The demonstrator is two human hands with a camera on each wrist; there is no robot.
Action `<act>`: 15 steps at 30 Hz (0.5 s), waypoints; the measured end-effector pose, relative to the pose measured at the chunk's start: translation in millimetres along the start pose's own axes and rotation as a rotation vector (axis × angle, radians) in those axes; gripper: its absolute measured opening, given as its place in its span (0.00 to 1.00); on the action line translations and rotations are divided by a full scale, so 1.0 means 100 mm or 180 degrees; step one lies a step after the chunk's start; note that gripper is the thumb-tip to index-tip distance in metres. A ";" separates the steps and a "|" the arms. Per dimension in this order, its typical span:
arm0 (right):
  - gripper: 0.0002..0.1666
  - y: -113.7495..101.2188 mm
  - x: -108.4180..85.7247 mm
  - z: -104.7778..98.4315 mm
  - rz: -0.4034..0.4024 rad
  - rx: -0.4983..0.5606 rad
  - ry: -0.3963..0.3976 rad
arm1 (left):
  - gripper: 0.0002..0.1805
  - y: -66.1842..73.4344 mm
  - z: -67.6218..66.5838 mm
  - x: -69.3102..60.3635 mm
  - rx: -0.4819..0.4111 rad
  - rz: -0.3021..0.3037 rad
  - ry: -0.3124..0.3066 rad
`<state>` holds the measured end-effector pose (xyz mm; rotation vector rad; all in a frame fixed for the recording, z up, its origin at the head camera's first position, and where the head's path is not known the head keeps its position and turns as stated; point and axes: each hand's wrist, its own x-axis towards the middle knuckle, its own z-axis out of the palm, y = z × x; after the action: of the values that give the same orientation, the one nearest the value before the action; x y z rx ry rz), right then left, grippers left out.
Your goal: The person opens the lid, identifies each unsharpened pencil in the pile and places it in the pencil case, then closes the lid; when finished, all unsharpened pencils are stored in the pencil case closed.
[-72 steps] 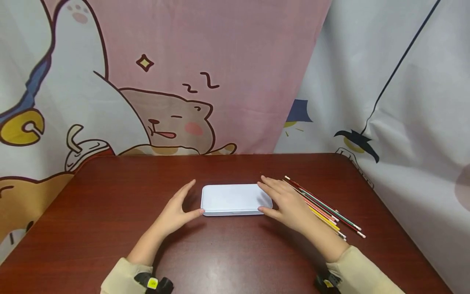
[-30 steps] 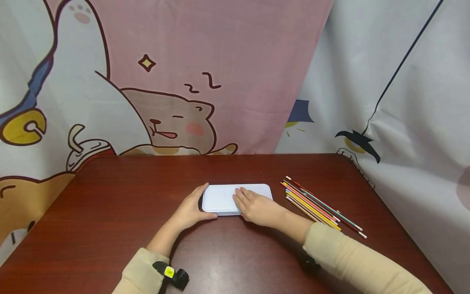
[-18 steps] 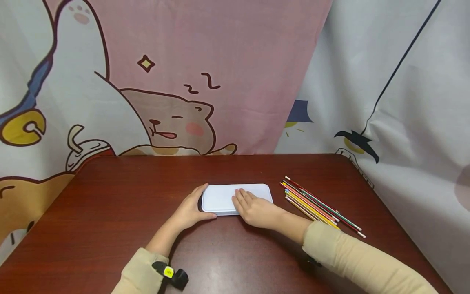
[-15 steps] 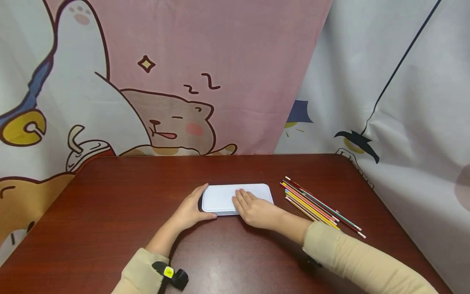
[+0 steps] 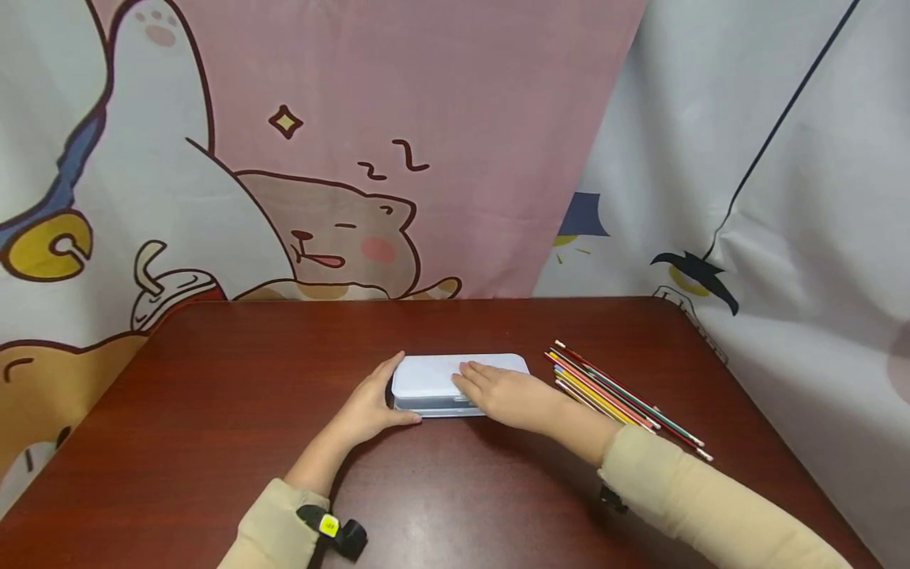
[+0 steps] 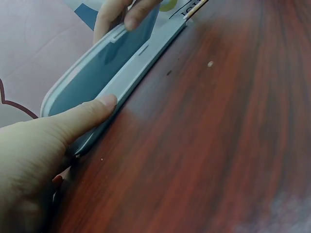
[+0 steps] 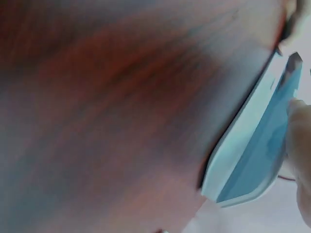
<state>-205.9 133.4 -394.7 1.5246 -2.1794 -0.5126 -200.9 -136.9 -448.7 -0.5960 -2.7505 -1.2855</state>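
A white pencil case (image 5: 426, 381) lies on the table, its lid tilted up along the near side. In the left wrist view a gap shows between the raised lid (image 6: 92, 77) and the base (image 6: 138, 60). My left hand (image 5: 373, 405) grips the case's left end, thumb along the front edge and fingers behind. The right hand (image 5: 513, 397) holds the lid at its front edge, fingers lying across the top. In the right wrist view the right hand (image 7: 299, 145) is at the lid's edge, and the case's inside is only partly visible.
Several pencils (image 5: 604, 393) in mixed colours lie slantwise on the brown table (image 5: 270, 356), right of the case and close to my right forearm. A printed cloth (image 5: 469, 158) hangs behind the table's far edge.
Both hands came in to the pencil case, the right reaching across its top. Since half a second ago the right hand has lifted the lid's front edge; the left hand has stayed still.
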 end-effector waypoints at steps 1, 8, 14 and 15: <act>0.24 0.01 -0.02 0.00 0.0093 0.0209 -0.0030 | 0.60 0.01 0.00 0.00 0.0008 0.0001 0.0002; 0.27 0.09 -0.13 0.07 0.0627 0.1583 0.0049 | 0.61 0.01 0.02 0.02 0.0047 0.0004 0.0007; 0.26 0.15 -0.26 0.14 0.0855 0.2280 0.0348 | 0.61 -0.02 0.02 0.01 0.0077 -0.0027 -0.0019; 0.25 0.15 -0.28 0.16 0.0909 0.2365 0.0389 | 0.61 -0.02 0.02 0.01 0.0075 -0.0030 -0.0015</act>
<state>-217.5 165.7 -403.6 1.4589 -2.5657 0.5310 -202.0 -136.9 -451.3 -0.5858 -2.7716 -1.2532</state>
